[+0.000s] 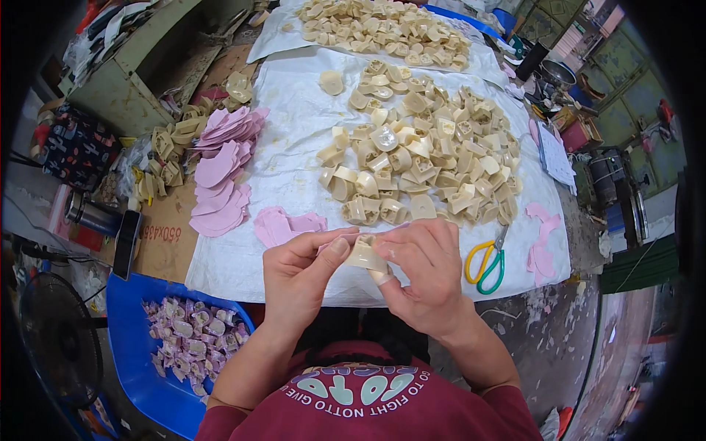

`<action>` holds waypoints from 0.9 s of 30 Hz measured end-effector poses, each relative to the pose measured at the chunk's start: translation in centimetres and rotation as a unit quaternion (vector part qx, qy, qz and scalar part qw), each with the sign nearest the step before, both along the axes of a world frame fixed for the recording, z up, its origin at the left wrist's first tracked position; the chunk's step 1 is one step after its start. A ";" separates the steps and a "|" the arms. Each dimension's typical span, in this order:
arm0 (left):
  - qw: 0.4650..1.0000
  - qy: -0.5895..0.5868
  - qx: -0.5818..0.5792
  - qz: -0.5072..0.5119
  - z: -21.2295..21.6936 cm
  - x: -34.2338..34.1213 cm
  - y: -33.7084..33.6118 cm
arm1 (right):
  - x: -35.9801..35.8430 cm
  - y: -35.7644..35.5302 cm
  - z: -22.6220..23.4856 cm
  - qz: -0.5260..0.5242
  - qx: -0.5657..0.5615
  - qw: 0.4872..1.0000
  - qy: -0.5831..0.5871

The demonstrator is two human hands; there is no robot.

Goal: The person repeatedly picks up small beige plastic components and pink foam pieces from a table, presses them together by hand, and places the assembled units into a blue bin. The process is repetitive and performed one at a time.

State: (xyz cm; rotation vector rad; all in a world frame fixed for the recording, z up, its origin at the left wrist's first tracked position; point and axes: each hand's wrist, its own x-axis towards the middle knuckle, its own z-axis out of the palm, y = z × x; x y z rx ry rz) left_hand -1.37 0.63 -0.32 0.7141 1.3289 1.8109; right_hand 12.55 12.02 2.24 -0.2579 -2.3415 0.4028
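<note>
In front of my chest, both hands work on one glossy cream plastic shoe heel [365, 256]. My right hand [428, 273] grips the heel, its thumb below and fingers at the upper side. Pinched at the other side, my left hand [300, 273] holds a thin pink cover piece [360, 232] along the heel's upper edge. Fingers hide much of this piece. Straight beyond the hands lies a big heap of loose cream heels [434, 147]. Pink cut pieces [279, 225] lie just past my left hand, and scissors [485, 263] with yellow and green handles lie beside my right.
A white sheet [287, 125] covers the table. Stacked pink pieces [220, 176] line its left side; pink scraps [543, 242] lie at right. Another heel heap [390, 33] is farther back. At lower left are a blue tub [125, 345] with pink-covered heels, a phone [126, 245] and a fan [60, 339].
</note>
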 end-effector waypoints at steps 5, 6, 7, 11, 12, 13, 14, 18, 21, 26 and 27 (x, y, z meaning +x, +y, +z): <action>0.993 -0.096 -0.048 -0.058 -0.1 -0.4 0.0 | 0.2 -0.3 0.6 -0.022 -0.001 0.998 -0.063; 0.989 -0.114 -0.062 -0.065 0.0 -0.3 0.1 | 0.3 -0.3 0.6 -0.027 -0.003 0.997 -0.076; 0.988 -0.121 -0.069 -0.070 -0.1 -0.2 0.0 | 0.3 -0.3 0.6 -0.028 -0.005 0.996 -0.082; 0.989 -0.040 -0.119 -0.083 -0.7 0.4 0.2 | 0.1 -0.5 0.1 -0.046 0.015 0.992 -0.120; 0.987 0.009 -0.135 -0.085 -0.7 0.5 0.4 | 0.0 -0.4 -0.2 -0.055 0.027 0.989 -0.131; 0.974 0.068 -0.190 -0.106 -0.3 0.4 0.7 | 0.0 -0.2 -0.8 -0.054 0.018 0.990 -0.128; 0.953 0.126 -0.243 -0.127 0.5 0.2 1.0 | 0.0 0.1 -1.7 -0.053 0.009 0.991 -0.125; 0.978 -0.035 -0.131 -0.161 -0.4 -2.1 0.7 | 0.9 0.9 -1.8 0.001 -0.037 0.998 -0.048; 0.977 -0.029 -0.079 -0.197 0.3 -2.0 1.0 | 1.2 0.9 -1.5 0.027 -0.047 0.998 -0.035; 0.946 0.088 -0.118 -0.289 1.3 -3.2 1.5 | 0.9 0.5 -1.7 0.074 -0.088 0.993 -0.038; 0.934 0.120 -0.150 -0.300 2.0 -3.4 1.8 | 0.7 0.4 -2.0 0.079 -0.097 0.991 -0.044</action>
